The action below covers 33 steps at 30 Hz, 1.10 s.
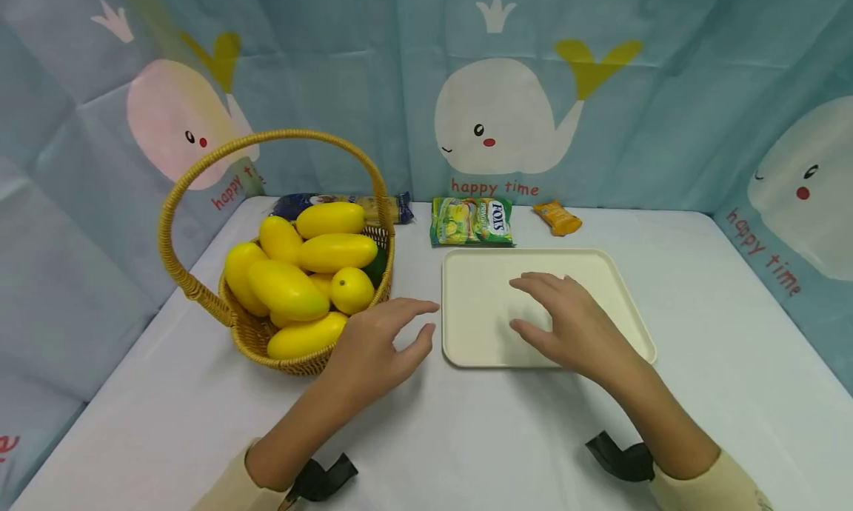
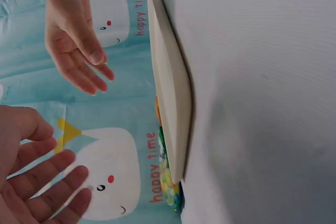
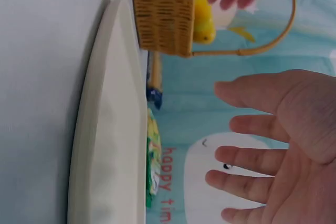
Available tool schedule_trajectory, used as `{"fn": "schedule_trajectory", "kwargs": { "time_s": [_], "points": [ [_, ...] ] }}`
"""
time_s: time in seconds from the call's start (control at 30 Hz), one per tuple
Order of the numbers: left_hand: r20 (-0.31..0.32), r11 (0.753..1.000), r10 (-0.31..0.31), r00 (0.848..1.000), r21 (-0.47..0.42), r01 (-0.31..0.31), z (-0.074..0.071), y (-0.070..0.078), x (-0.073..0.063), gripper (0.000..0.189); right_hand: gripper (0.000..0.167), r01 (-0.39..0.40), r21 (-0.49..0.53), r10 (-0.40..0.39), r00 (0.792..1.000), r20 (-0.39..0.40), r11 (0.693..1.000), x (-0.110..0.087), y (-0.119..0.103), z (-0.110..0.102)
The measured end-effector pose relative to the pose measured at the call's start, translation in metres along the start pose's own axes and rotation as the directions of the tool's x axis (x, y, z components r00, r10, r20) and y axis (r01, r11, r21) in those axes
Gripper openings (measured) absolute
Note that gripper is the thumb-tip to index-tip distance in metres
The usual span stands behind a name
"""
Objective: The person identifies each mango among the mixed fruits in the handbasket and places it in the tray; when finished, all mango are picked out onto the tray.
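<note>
I have the left hand [image 1: 376,352] empty, fingers loosely parted, beside the basket [image 1: 249,342], masking part of its rim. The right hand [image 1: 576,329] is likewise loosely spread and empty, above the tray [image 1: 480,311]. Yellow fruit [image 1: 289,290] fills the basket; its handle [image 1: 293,135] arches overhead, an obstruction. Behind the tray: 1 green bag [image 1: 472,221], 1 orange packet [image 1: 558,218]. Behind the basket: 1 blue packet [image 1: 293,204], partly hidden.

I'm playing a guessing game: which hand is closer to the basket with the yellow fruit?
The left hand. It is near the front right side of the basket; the right hand is farther off, over the tray.
</note>
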<state>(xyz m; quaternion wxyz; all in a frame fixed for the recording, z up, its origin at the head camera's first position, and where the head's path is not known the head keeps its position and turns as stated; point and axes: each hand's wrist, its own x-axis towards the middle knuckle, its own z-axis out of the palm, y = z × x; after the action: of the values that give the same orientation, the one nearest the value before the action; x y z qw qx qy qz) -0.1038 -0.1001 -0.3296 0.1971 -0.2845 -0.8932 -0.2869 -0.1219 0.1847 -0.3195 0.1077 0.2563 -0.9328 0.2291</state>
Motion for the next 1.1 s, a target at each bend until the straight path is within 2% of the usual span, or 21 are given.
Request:
{"fn": "schedule_trajectory", "kwargs": {
  "time_s": [0.1,0.23,0.33,0.5,0.57,0.67,0.8,0.87,0.93,1.0,1.03,1.1],
  "points": [
    [-0.099,0.997,0.022,0.995,-0.068,-0.029,-0.007,-0.008,-0.01,0.021,0.047,0.016,0.06,-0.014,0.999,-0.039,0.998,0.006,-0.004,0.005],
    [-0.206,0.992,0.04,0.978,-0.111,-0.064,-0.019,-0.018,-0.022,0.019,0.044,0.023,0.129,-0.016,0.998,-0.058,0.991,0.016,-0.012,0.011],
    [-0.297,0.986,0.077,0.952,-0.117,-0.117,-0.027,-0.027,-0.029,0.018,0.043,0.024,0.163,-0.014,0.998,-0.057,0.986,0.023,-0.019,0.015],
    [-0.382,0.966,0.179,0.907,-0.105,-0.235,-0.043,-0.043,-0.038,0.028,0.042,0.045,0.191,-0.034,0.998,-0.061,0.981,0.036,-0.03,0.024],
    [-0.42,0.955,0.217,0.881,-0.095,-0.28,-0.05,-0.05,-0.04,0.034,0.042,0.052,0.195,-0.041,0.997,-0.058,0.979,0.041,-0.034,0.029],
    [-0.52,0.944,0.24,0.82,-0.072,-0.322,-0.061,-0.057,-0.043,0.039,0.043,0.049,0.191,-0.043,0.998,-0.035,0.98,0.048,-0.042,0.036],
    [-0.671,0.959,0.192,0.716,-0.026,-0.282,-0.075,-0.064,-0.046,0.037,0.044,0.059,0.19,-0.061,0.998,0.001,0.98,0.058,-0.053,0.045],
    [-0.736,0.975,0.139,0.662,-0.016,-0.223,-0.082,-0.068,-0.049,0.033,0.043,0.069,0.194,-0.073,0.997,0.013,0.979,0.064,-0.058,0.05],
    [-0.797,0.986,0.078,0.599,-0.027,-0.165,-0.087,-0.072,-0.051,0.027,0.043,0.08,0.196,-0.085,0.996,0.019,0.977,0.069,-0.063,0.054],
    [-0.846,0.989,0.007,0.533,-0.075,-0.131,-0.092,-0.076,-0.054,0.022,0.042,0.091,0.196,-0.097,0.995,0.021,0.976,0.074,-0.067,0.059],
    [-0.86,0.987,-0.029,0.509,-0.105,-0.121,-0.094,-0.079,-0.055,0.021,0.042,0.092,0.196,-0.098,0.995,0.023,0.976,0.076,-0.069,0.061],
    [-0.873,0.977,-0.105,0.476,-0.181,-0.116,-0.096,-0.086,-0.058,0.022,0.043,0.094,0.193,-0.101,0.995,0.027,0.977,0.081,-0.072,0.064]
  ]
}}
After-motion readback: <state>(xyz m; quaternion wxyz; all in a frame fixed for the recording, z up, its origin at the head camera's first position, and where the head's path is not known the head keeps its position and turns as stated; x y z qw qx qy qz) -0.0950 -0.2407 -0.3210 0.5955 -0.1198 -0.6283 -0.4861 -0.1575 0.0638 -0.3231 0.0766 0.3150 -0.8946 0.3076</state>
